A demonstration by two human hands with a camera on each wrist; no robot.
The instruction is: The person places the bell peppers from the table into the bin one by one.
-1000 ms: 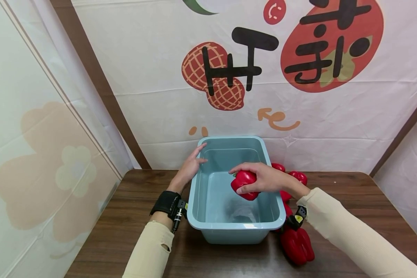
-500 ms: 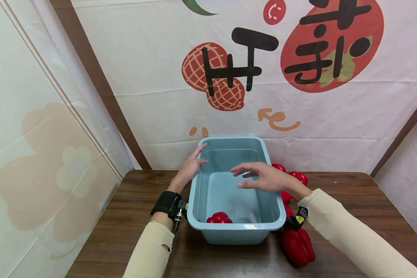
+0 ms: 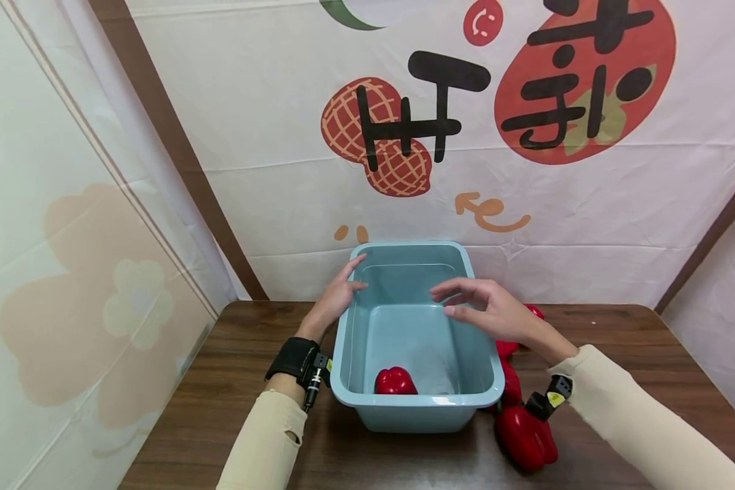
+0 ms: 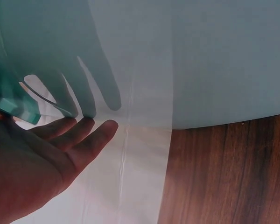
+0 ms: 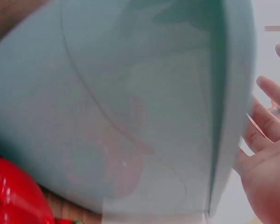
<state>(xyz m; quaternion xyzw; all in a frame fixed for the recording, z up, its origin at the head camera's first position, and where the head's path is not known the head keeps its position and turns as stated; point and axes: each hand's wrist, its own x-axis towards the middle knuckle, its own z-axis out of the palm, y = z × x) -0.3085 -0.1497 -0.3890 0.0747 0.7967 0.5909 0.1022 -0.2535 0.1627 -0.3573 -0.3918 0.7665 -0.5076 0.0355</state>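
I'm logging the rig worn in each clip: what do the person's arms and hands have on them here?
Both arms wear cream long sleeves; the left sleeve has a small hole near the cuff. The left wrist carries a black strap with a small camera unit. The right wrist has a small black unit with a yellow mark. The left hand and right hand are bare.

Plastic, wood grain and creased cloth

The pale blue tub (image 3: 413, 408) is smooth plastic with a soft sheen. The red bell pepper (image 3: 395, 382) inside it and the peppers (image 3: 523, 435) beside it are glossy, catching highlights. The table (image 3: 220, 401) shows dark, matt wood grain. The printed backdrop (image 3: 282, 170) looks like thin, creased cloth, and the sleeves (image 3: 263, 442) are ribbed knit fabric.
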